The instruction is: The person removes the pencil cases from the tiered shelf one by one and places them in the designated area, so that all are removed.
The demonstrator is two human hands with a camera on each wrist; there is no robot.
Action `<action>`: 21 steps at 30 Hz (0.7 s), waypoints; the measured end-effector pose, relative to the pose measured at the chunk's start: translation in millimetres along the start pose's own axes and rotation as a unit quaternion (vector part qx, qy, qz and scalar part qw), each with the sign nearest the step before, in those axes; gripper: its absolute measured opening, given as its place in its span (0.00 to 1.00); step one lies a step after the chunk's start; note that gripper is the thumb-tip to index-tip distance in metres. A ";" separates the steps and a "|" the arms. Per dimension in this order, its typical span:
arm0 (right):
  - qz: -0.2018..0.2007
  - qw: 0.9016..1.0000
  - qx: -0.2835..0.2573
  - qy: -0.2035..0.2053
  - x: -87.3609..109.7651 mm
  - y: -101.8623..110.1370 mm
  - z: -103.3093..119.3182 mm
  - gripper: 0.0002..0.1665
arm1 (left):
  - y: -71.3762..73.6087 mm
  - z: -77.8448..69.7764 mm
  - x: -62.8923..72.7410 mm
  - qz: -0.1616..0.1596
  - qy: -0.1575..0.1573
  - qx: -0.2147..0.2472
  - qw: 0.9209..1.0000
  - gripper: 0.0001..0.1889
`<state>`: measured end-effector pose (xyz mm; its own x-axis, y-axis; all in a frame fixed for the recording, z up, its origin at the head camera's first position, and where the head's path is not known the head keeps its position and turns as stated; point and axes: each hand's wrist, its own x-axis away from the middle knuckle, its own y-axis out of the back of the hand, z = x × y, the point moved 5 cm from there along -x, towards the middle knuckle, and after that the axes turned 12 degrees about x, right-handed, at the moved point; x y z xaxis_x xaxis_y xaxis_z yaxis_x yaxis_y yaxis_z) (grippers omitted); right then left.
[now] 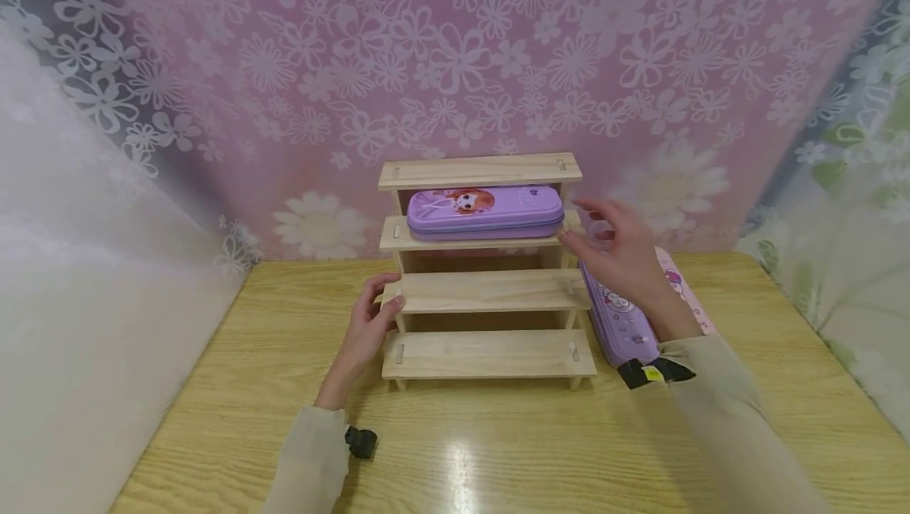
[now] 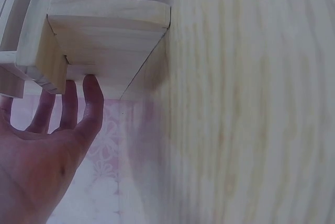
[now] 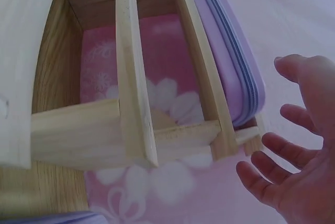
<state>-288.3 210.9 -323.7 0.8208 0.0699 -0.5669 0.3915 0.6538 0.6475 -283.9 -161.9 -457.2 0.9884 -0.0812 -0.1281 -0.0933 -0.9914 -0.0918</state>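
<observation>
A stepped wooden shelf point(image 1: 490, 290) with several tiers stands on the table. My left hand point(image 1: 367, 323) grips its left side at the second board from the bottom; in the left wrist view the fingertips point(image 2: 92, 85) reach the side panel. On the second board from the top lies a purple pencil case point(image 1: 490, 210) with a cartoon girl on the lid, just under the top board. Beside its right end is my right hand point(image 1: 622, 253), fingers spread and holding nothing. The right wrist view has a gap between those fingers and the case's zipped edge point(image 3: 235, 51).
Another purple pencil case point(image 1: 622, 328) lies on the wooden table point(image 1: 455, 435) right of the shelf, partly hidden under my right arm. Next to it is a pink case point(image 1: 686, 293) with small prints. A flowered pink curtain point(image 1: 455, 48) hangs close behind the shelf.
</observation>
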 end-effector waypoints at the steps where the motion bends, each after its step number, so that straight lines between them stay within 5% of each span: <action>1: 0.007 1.000 0.003 0.002 -4.0 -2.9 1.9 0.30 | -0.4 -0.5 0.2 0.000 0.000 0.001 1.000 0.20; 12: 0.018 0.998 0.047 0.024 -22.8 -26.2 8.7 0.34 | -2.1 -1.1 0.5 -0.005 0.000 -0.002 1.000 0.20; 21: 0.060 0.998 0.008 0.003 -22.4 -31.4 12.0 0.36 | 0.7 2.6 -1.8 -0.007 -0.005 -0.004 1.000 0.20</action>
<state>-314.0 179.7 -325.2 0.8599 0.1517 -0.4873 0.2969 0.6279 0.7194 -286.1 -162.1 -459.6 0.9883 -0.0671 -0.1368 -0.0794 -0.9931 -0.0861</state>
